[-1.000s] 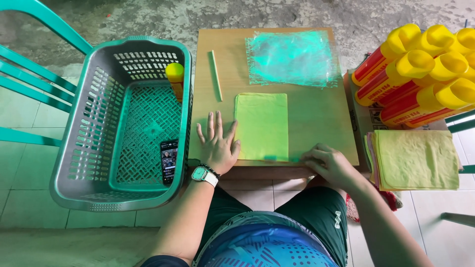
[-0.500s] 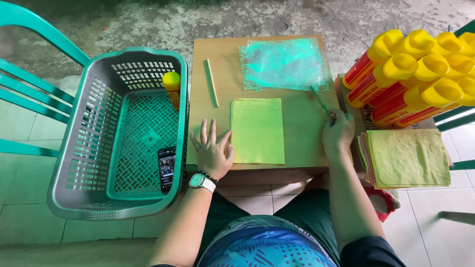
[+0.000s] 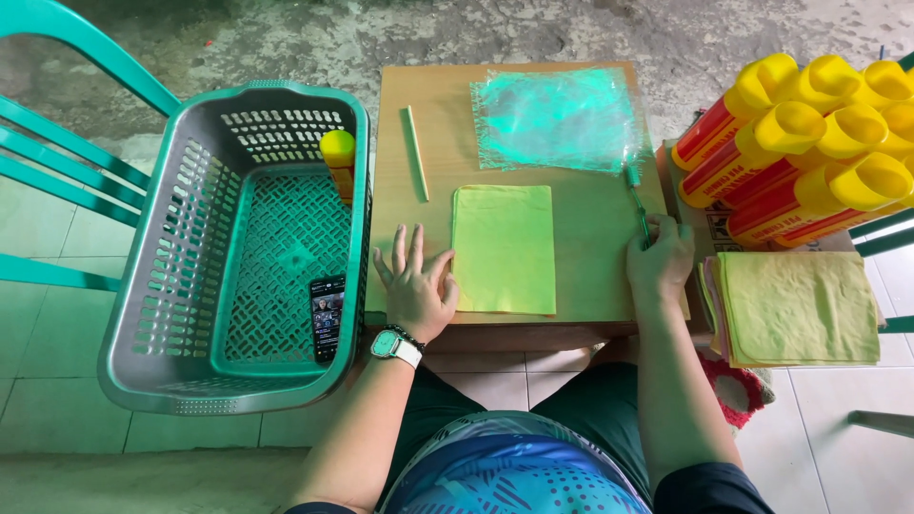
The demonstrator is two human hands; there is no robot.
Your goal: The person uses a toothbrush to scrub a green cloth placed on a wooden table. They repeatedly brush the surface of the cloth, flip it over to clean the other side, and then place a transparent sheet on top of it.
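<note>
2 bare hands are working on the small wooden table (image 3: 590,266). The left hand (image 3: 416,286) is lying flat, fingers spread, touching the folded yellow-green cloth (image 3: 504,247) just beside it. The right hand (image 3: 657,264) is pinching a thin green stick (image 3: 638,195), whose far end is reaching the clear plastic bag (image 3: 557,116).

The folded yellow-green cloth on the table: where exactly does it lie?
In the head view, the cloth lies flat at the table's near-centre, between the left hand and right hand.
</note>
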